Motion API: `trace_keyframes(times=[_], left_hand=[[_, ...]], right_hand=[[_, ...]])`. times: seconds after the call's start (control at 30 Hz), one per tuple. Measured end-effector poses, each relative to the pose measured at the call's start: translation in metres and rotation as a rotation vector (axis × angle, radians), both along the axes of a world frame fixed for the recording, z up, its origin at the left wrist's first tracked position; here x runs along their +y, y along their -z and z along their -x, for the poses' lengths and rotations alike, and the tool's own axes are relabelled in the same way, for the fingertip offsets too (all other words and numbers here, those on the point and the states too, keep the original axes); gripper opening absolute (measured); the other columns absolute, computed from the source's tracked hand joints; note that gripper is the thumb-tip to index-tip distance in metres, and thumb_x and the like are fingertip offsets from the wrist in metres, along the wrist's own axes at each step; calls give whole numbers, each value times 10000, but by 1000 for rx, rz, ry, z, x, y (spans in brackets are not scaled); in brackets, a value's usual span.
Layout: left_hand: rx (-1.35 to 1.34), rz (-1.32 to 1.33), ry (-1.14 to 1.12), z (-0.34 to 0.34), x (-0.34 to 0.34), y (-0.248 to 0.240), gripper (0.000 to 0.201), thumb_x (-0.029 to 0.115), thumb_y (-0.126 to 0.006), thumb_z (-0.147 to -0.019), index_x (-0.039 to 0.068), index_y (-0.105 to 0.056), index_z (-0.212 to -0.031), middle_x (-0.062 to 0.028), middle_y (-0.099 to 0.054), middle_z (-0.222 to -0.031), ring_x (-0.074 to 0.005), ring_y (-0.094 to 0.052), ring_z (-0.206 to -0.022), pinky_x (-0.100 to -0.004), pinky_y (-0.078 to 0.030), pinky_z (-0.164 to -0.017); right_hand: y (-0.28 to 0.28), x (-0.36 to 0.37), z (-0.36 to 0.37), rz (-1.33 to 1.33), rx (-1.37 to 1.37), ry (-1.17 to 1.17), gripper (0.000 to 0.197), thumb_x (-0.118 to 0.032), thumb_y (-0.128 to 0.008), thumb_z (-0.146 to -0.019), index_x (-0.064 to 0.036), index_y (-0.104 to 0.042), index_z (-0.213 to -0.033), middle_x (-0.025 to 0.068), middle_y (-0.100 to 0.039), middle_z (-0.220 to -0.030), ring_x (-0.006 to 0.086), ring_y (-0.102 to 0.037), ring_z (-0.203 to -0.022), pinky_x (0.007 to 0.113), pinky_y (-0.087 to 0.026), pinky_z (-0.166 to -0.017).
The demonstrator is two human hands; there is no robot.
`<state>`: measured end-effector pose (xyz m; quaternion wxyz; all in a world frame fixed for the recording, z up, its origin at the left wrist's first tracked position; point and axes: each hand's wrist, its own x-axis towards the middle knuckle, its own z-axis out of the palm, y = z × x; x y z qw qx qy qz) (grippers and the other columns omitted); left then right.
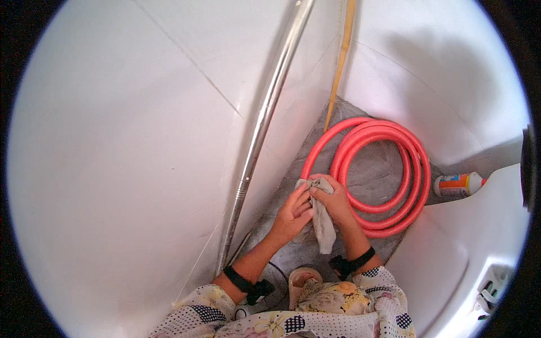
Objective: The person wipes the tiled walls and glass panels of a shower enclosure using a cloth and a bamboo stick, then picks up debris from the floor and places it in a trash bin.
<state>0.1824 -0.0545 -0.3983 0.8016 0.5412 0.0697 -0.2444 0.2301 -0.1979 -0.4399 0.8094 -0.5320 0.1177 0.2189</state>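
A coil of thick red hose (421, 169) lies on the grey floor in front of me. Its near free end runs down into a light grey cloth (323, 228), which is bunched at the top and hangs in a strip toward me. My right hand (335, 198) pinches the bunched cloth between thumb and fingers. From the left, my left hand (293, 213) closes its fingertips on the cloth's upper edge beside the hose end. The end of the hose itself is hidden by the cloth and fingers.
A shiny metal pole (265, 115) leans along the white wall (124, 141) at left. A thin yellowish stick (340, 62) stands in the far corner. To the right, a white bottle with an orange label (457, 185) lies by a white curved fixture (451, 242).
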Motion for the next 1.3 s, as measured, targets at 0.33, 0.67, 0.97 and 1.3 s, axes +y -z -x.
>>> trace_keyframes(times=[0.33, 0.67, 0.97, 1.3], left_hand=[[-49, -886, -30, 16, 22, 54, 576, 125, -600, -864, -1, -325, -1354, -178, -502, -1257, -227, -509, -1150, -338, -475, -882], [-50, -286, 125, 21, -5, 46, 438, 148, -589, -862, -16, -452, -1244, -175, -561, -1191, -240, -548, -1100, -332, -427, -933], [87, -1296, 945, 201, 66, 30, 468, 234, -595, -830, 44, -478, -1242, -172, -495, -1261, -329, -478, -1158, -485, -390, -957], [412, -1181, 1334, 297, 69, -9, 334, 193, -550, -837, 97, -558, -1157, -144, -602, -1090, -332, -569, -1028, -468, -458, -849]], right_hand=[[3, -49, 60, 315, -11, 345, 234, -57, -622, -798, -39, -607, -1031, 52, -624, -944, 149, -584, -861, 299, -467, -786], [30, -92, 170, 1476, -80, 557, 487, -209, -638, -788, 0, -492, -1203, 222, -422, -1295, 347, -394, -1205, 437, -312, -1000], [52, 18, 147, 1423, -702, -429, 464, -191, -616, -729, -43, -534, -1161, 176, -430, -1333, 321, -368, -1275, 581, -314, -949], [19, -48, 52, 775, -915, -341, 285, -66, -579, -709, -37, -586, -993, 163, -608, -1034, 363, -549, -1010, 443, -407, -921]])
